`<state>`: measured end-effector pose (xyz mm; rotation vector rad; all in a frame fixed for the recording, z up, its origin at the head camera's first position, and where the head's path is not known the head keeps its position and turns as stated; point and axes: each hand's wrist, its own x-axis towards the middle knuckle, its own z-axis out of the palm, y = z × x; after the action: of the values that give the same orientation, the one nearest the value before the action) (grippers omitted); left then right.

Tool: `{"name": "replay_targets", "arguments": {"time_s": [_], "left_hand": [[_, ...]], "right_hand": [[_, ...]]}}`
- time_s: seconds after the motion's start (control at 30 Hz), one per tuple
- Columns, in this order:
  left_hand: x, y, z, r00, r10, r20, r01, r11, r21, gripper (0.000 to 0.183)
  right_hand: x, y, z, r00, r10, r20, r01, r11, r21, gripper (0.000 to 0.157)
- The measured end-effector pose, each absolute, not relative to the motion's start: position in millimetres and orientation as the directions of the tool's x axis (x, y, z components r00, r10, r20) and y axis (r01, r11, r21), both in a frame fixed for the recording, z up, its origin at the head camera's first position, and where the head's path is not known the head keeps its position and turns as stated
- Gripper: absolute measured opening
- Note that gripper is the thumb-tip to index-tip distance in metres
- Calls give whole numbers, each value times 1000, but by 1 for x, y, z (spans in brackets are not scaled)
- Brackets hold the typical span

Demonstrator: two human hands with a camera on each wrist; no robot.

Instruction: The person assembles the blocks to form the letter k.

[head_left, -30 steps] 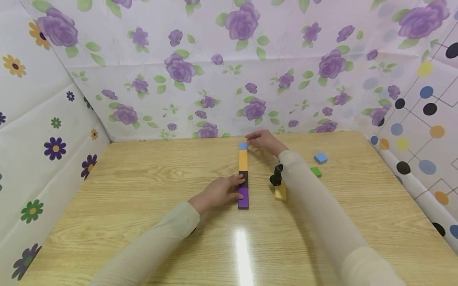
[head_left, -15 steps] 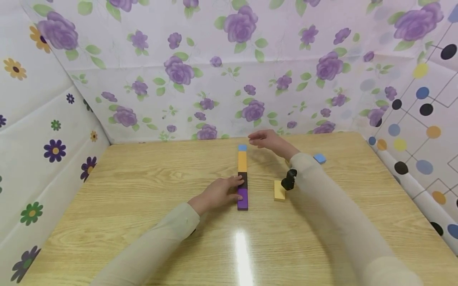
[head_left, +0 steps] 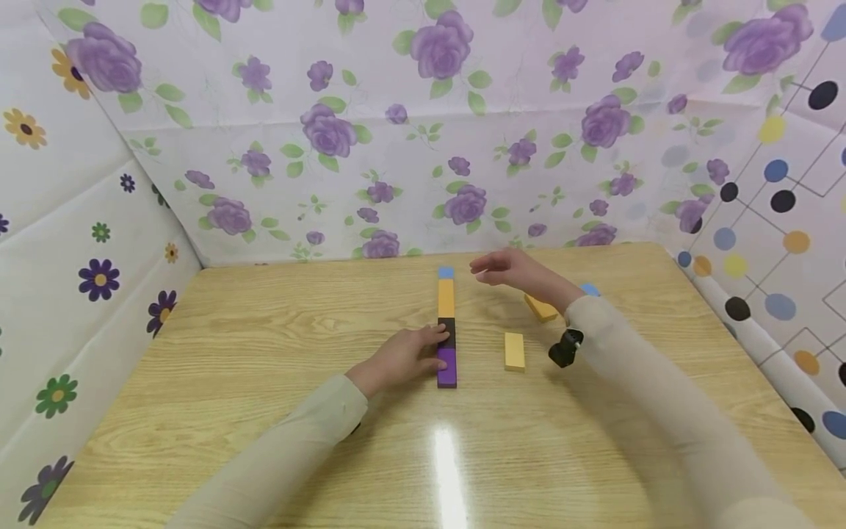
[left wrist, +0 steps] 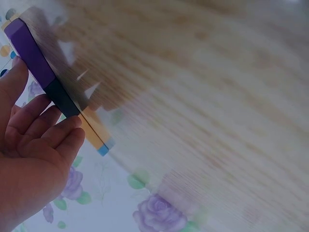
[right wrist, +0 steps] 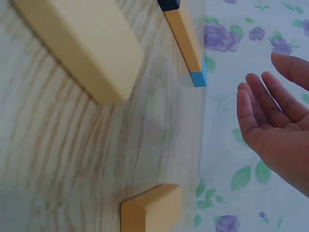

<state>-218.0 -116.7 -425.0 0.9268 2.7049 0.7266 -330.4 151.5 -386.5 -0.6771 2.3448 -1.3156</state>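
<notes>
A straight row of blocks lies on the table: purple (head_left: 447, 372) nearest, then black (head_left: 451, 342), orange (head_left: 446, 297) and a small blue one (head_left: 446, 272) at the far end. My left hand (head_left: 399, 360) rests at the row's left side, thumb on the purple block and fingertips on the black one. In the left wrist view its fingers (left wrist: 63, 130) lie relaxed along the row. My right hand (head_left: 512, 267) hovers right of the row's far end, fingers loosely bent, holding nothing; the right wrist view shows this empty palm (right wrist: 275, 125) too.
Right of the row lies a pale yellow block (head_left: 514, 351). Beyond it, partly under the right forearm, is an orange-yellow block (head_left: 540, 308). A blue block (head_left: 590, 289) peeks out behind the right wrist. Flowered cloth (head_left: 370, 147) hangs behind the wooden table (head_left: 284, 308).
My right hand has drawn away rightward from the blue end of the row, uncovering the yellow blocks, while its sleeve now hides the green block. The left hand stays on the row.
</notes>
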Motion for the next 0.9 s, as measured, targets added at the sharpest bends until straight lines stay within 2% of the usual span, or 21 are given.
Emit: {"name": "replay_targets", "arguments": {"time_s": [0.27, 0.5, 0.9], "left_hand": [[-217, -117, -427, -796, 605, -34, 510, 699, 501, 57], [-217, -116, -425, -791, 612, -25, 522, 694, 496, 58], [-216, -116, -424, -792, 609, -31, 514, 694, 505, 58]], "right_hand": [[-315, 172, -388, -793, -600, -108, -237, 467, -852, 42], [-302, 187, -391, -776, -612, -152, -212, 480, -851, 49], [-290, 207, -417, -679, -700, -221, -228, 487, -843, 41]]}}
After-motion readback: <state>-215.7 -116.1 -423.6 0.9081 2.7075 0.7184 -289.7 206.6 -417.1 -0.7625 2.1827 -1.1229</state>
